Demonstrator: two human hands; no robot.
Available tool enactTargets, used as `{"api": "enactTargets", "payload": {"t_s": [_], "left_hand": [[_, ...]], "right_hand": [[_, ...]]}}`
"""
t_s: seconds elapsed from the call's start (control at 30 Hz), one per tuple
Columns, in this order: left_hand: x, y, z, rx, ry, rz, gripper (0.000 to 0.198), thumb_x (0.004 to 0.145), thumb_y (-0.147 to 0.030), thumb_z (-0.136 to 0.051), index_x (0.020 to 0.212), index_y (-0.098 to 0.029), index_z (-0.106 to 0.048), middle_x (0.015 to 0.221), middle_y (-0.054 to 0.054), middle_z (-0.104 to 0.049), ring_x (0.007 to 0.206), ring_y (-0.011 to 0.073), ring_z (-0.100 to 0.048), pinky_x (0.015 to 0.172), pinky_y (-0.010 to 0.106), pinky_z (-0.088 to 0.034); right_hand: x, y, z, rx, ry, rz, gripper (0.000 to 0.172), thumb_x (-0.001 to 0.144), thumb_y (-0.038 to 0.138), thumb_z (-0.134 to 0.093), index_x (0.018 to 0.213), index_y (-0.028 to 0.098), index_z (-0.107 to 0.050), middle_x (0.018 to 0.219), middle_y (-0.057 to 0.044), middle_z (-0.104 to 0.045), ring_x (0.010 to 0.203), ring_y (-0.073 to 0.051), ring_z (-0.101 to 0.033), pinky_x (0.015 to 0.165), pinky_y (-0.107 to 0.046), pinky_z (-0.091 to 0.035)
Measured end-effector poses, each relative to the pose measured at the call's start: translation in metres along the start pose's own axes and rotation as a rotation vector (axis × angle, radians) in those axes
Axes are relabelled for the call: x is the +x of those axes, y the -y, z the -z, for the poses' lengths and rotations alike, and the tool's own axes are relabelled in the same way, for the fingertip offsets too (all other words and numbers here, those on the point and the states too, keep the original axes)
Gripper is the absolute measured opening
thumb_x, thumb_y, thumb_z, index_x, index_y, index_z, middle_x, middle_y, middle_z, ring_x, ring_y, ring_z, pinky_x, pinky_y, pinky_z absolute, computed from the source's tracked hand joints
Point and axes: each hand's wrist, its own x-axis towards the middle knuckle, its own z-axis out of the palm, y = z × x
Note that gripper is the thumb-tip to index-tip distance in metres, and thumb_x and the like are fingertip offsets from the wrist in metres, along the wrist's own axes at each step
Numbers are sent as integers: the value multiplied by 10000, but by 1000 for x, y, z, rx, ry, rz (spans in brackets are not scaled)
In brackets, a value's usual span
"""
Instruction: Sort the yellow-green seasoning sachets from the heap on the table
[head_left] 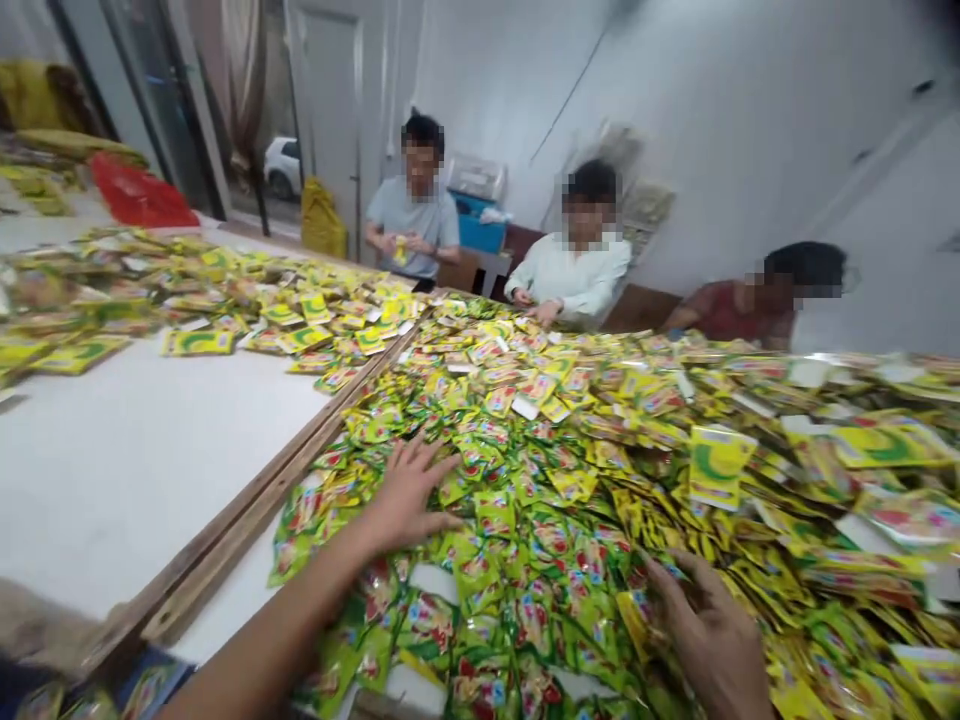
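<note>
My left hand [411,495] reaches over a spread of small green packets [495,515], fingers splayed and palm down on or just above them. My right hand [712,630] is at the lower right, thumb and fingers apart, with no packet visible between them. It is beside the line where the green packets meet rows of yellow packets [682,530] standing on edge. A yellow packet with a green curved mark [720,468] lies flat on the pile beyond this hand. The undersides of both hands are hidden.
Wooden strips [300,455] divide the white tabletop [142,440]. More yellow packets [199,342] are heaped on the left, near a red bag [139,195]. Across the table sit one person [416,215], a second person [574,270] and a third person [750,305], bent forward.
</note>
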Motion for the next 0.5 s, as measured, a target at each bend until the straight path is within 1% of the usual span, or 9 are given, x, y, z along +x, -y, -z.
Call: {"api": "enactTargets", "payload": {"t_s": [0.03, 0.1, 0.17, 0.23, 0.33, 0.37, 0.43, 0.5], "left_hand": [[-6, -6, 4, -45, -20, 8, 697, 680, -575, -555, 1293, -283, -395, 1379, 96, -394, 1292, 333, -239, 1027, 544, -211], [-19, -20, 9, -131, -46, 39, 556, 744, -478, -532, 1252, -264, -456, 1306, 85, -484, 1245, 298, -331, 1012, 486, -284], [-25, -39, 7, -181, -35, 98, 373, 795, -383, -483, 1121, -227, -576, 1139, 90, -609, 1103, 270, -484, 954, 438, -367], [-22, -59, 0, -210, 1, 144, 288, 817, -336, -445, 990, -207, -635, 989, 88, -664, 962, 251, -562, 881, 403, -421], [3, -92, -14, -233, 50, 142, 260, 831, -304, -412, 900, -202, -640, 907, 79, -670, 891, 236, -582, 798, 354, -446], [15, -103, -19, -231, 58, 131, 260, 837, -288, -394, 866, -200, -637, 886, 76, -668, 876, 229, -586, 775, 337, -447], [42, -123, -28, -203, 73, 98, 295, 852, -246, -340, 800, -197, -626, 829, 69, -662, 822, 209, -596, 729, 306, -444], [71, -140, -41, -134, 87, 59, 315, 845, -198, -314, 777, -189, -621, 803, 75, -658, 798, 207, -598, 712, 300, -436]], "right_hand": [[-1, 3, -1, 38, 3, -26, 448, 643, 580, -571, 826, 174, -623, 698, -53, -660, 577, -201, -597, 460, -248, -450], [-8, 3, -4, 113, 31, -76, 454, 667, 575, -548, 873, 176, -616, 691, -48, -658, 575, -197, -597, 461, -241, -459], [-17, 0, -8, 163, 80, -120, 448, 684, 569, -538, 897, 182, -611, 692, -46, -659, 575, -197, -597, 470, -244, -473], [-24, -3, -12, 183, 121, -150, 429, 689, 559, -542, 891, 188, -618, 773, -56, -672, 635, -209, -614, 519, -255, -498], [-24, -6, -12, 185, 144, -135, 386, 711, 525, -533, 913, 212, -636, 911, -53, -674, 812, -234, -625, 659, -269, -513], [-23, -8, -10, 196, 119, -126, 374, 720, 511, -524, 932, 222, -631, 949, -49, -667, 879, -238, -613, 698, -270, -509], [-19, -14, -4, 218, 22, -134, 363, 723, 494, -517, 955, 231, -608, 1012, -48, -646, 971, -241, -581, 743, -274, -500], [-17, -26, 3, 204, -76, -187, 370, 699, 505, -533, 934, 224, -592, 1013, -59, -639, 986, -252, -569, 755, -287, -496]]}}
